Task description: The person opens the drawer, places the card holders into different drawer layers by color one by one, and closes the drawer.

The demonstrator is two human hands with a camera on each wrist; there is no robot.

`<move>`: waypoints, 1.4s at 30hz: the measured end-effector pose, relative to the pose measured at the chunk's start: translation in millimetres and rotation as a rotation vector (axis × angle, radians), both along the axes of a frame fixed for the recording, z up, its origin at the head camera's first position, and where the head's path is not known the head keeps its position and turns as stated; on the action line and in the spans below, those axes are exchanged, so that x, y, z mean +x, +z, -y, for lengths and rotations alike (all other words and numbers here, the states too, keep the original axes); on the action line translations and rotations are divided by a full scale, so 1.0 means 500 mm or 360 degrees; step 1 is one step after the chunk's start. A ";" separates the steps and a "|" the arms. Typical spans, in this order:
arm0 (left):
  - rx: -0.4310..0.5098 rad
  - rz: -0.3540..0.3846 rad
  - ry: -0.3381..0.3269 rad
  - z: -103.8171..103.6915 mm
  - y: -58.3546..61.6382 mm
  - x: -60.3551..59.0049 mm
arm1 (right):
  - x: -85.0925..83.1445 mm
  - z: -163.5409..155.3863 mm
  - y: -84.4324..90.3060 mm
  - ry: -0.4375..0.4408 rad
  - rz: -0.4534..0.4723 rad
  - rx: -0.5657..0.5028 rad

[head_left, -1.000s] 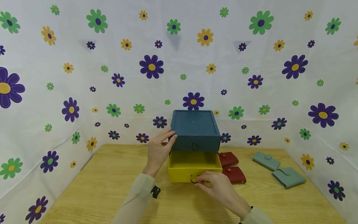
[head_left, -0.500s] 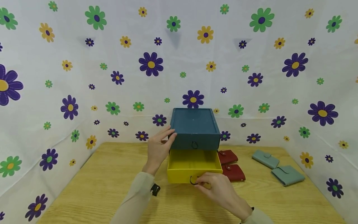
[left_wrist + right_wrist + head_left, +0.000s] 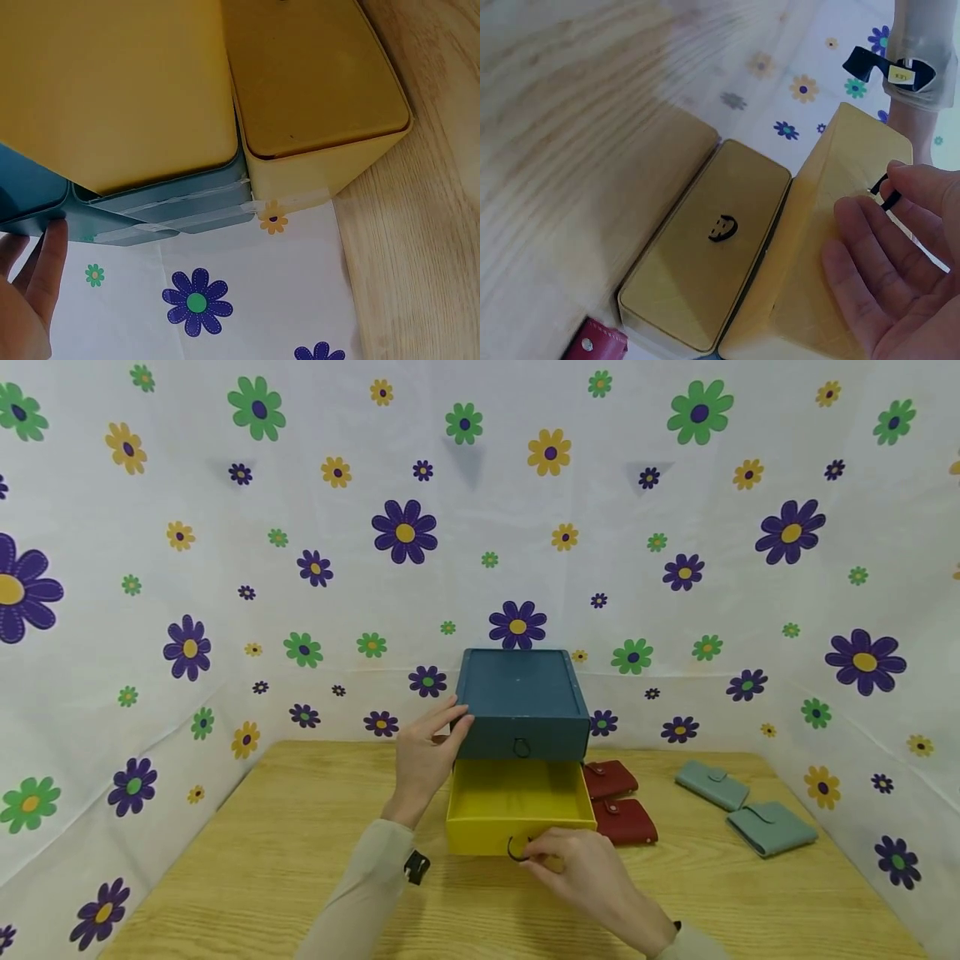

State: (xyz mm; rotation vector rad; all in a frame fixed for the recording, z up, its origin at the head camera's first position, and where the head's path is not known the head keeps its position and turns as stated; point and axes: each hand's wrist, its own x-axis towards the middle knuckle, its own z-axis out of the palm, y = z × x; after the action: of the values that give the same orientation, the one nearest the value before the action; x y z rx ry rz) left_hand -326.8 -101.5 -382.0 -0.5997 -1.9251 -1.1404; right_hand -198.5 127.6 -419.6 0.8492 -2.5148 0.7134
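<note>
A small drawer chest with a blue top (image 3: pixel 521 685) stands near the back of the table. Its yellow drawer (image 3: pixel 480 837) is pulled out below the blue front, and the inside shows bare. My right hand (image 3: pixel 588 868) pinches the drawer's black loop pull (image 3: pixel 890 199) between thumb and forefinger; the other fingers lie close along the yellow front. My left hand (image 3: pixel 427 760) rests its fingertips and thumb at the blue section's front left edge, fingers nearly straight (image 3: pixel 52 262). A lower yellow drawer (image 3: pixel 694 277) with its own black loop sits closed underneath.
Two red wallets (image 3: pixel 626 822) lie against the chest's right side, partly behind the drawer. Further right are two pale green wallets (image 3: pixel 772 829). Flowered white cloth (image 3: pixel 337 527) surrounds the wooden table (image 3: pixel 285 852) at the back and sides.
The yellow drawer has slid a little further out toward me, with my right hand on its pull. My left hand keeps its place on the blue section. The view tilted slightly.
</note>
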 end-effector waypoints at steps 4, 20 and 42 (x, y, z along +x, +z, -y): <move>-0.0017 0.0026 -0.0004 0.002 0.001 -0.001 | 0.005 0.001 0.000 0.0004 0.0010 0.0022; -0.0151 0.0300 -0.0230 0.036 0.010 0.002 | 0.021 -0.001 0.000 0.0037 0.0040 0.0060; -0.0156 0.0372 -0.0253 0.038 0.017 0.009 | 0.010 -0.032 0.024 0.0027 -0.0156 -0.0444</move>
State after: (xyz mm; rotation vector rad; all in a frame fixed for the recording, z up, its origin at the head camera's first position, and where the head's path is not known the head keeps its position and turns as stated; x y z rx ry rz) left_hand -322.5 -120.4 -373.6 -0.7089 -2.1737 -1.2679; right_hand -193.3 143.6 -407.4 0.7860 -2.2560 0.9757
